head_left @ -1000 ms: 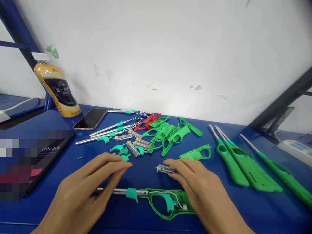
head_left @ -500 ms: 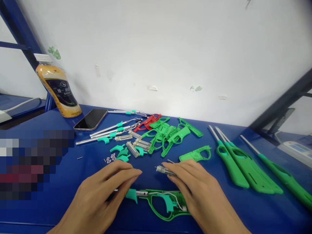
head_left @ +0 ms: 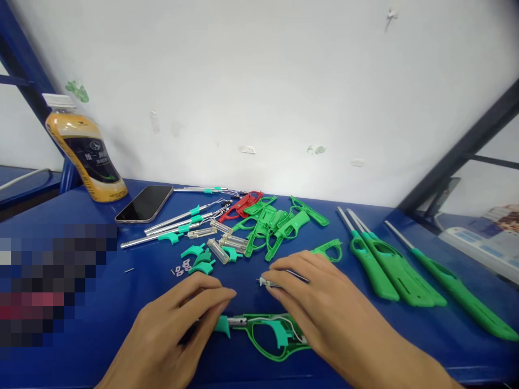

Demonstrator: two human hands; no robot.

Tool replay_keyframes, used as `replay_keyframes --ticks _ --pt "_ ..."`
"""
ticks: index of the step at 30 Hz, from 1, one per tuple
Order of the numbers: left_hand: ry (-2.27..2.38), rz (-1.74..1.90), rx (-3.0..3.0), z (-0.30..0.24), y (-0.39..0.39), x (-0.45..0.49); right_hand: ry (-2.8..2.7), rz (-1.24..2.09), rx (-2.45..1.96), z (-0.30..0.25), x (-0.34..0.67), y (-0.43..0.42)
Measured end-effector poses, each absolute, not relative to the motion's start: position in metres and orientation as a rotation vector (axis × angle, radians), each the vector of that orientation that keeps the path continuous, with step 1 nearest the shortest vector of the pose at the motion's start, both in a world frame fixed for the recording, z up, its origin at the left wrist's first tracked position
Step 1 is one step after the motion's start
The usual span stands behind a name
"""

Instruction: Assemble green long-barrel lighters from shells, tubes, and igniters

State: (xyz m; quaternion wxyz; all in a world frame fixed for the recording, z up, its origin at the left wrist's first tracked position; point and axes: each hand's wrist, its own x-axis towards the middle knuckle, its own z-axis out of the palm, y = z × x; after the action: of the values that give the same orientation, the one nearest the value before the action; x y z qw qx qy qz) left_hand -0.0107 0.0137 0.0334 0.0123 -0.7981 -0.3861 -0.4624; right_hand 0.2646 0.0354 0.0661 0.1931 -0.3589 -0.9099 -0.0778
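A half-open green lighter shell (head_left: 259, 354) lies in front of me, with a metal tube, a teal trigger (head_left: 279, 332) and a white wire set in it. My left hand (head_left: 174, 329) is closed around the tube end by the teal collar (head_left: 223, 325). Above the shell's right end, my right hand (head_left: 312, 302) pinches a small clear fuel tank (head_left: 270, 283), its pale valve tip pointing left. A thin metal rod (head_left: 298, 276) shows between the right fingers; its kind cannot be made out. The right hand hides the shell's handle end.
Beyond my hands lie loose teal triggers (head_left: 200, 259), clear fuel tanks (head_left: 219, 251), wired metal tubes (head_left: 174, 221) and green shell halves (head_left: 279, 227). Whole green lighters (head_left: 389, 265) are at right. A phone (head_left: 144, 204) and a drink bottle (head_left: 87, 151) stand back left.
My right hand has turned and shifted slightly left over the shell, still with the fuel tank. The left hand stays by the tube. The view has swung a little right.
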Motion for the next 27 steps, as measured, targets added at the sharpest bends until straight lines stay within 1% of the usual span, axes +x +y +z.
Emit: replay_keyframes --ticks 7,13,21,27 --pt "-1.160 -1.513 -2.510 0.034 0.017 -0.009 -2.900 -0.416 -0.955 0.113 0.225 0.096" --pt "-1.163 -1.545 -2.520 0.034 0.016 -0.008 -3.083 -0.492 -1.035 0.111 0.187 0.133" --pt "-1.158 -1.561 -2.530 0.030 0.015 -0.008 -3.051 -0.411 -1.118 0.098 0.175 0.132" --pt "-1.218 -1.608 -2.487 0.031 0.014 -0.008 -2.870 -0.138 -1.106 0.105 0.195 0.140"
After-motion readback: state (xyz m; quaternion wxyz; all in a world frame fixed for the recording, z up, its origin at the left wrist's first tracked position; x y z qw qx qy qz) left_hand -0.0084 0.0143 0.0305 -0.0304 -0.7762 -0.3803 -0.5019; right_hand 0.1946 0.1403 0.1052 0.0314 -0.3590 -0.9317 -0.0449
